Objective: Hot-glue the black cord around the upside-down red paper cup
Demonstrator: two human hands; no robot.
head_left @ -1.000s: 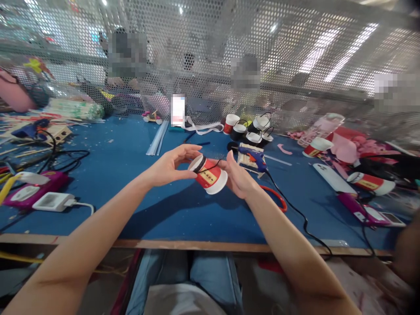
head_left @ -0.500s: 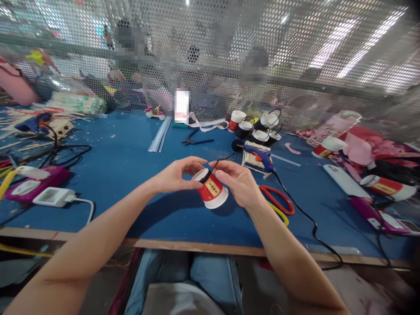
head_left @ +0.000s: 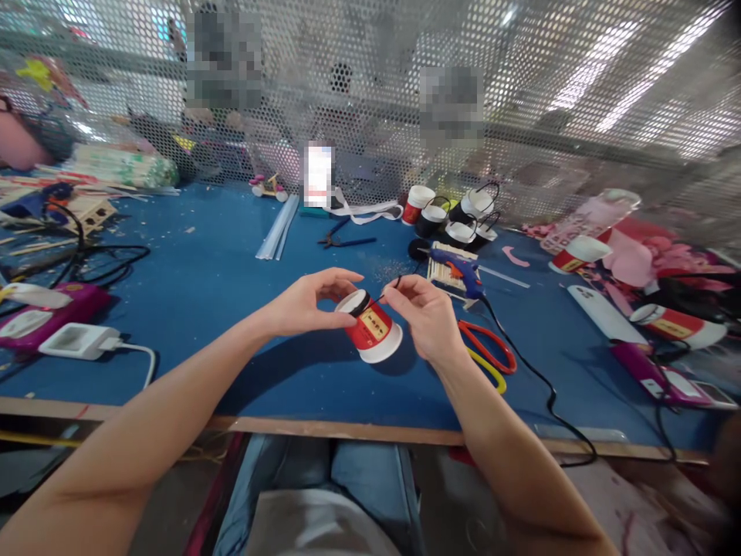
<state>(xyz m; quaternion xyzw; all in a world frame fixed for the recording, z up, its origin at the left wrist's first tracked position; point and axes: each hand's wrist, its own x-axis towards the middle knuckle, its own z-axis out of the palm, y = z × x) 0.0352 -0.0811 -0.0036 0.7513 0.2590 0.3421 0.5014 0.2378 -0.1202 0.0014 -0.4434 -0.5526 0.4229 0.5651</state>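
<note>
Tilted above the blue table, a red and white paper cup (head_left: 371, 327) has its base toward the upper left and its wide white rim toward the lower right. My left hand (head_left: 312, 303) grips the cup near its base, thumb on the near side and fingers behind. A black strip (head_left: 363, 303) lies around the base end of the cup. My right hand (head_left: 425, 313) pinches the strip's loose end between thumb and forefinger, just right of the cup. Its other fingers are curled.
Beyond my right hand, a blue glue gun (head_left: 457, 270) rests on a wooden-stick stand. Red-handled scissors (head_left: 488, 347) lie nearby. Several cups with black wraps (head_left: 461, 232) stand farther back, right of the pliers (head_left: 346, 241). Clear glue sticks (head_left: 278, 228) lie left of the phone (head_left: 317, 176).
My right hand has drawn the strip's end slightly away from the cup, and the strip now lies closer around the base. My left hand still holds the cup. The camera view has shifted a little.
</note>
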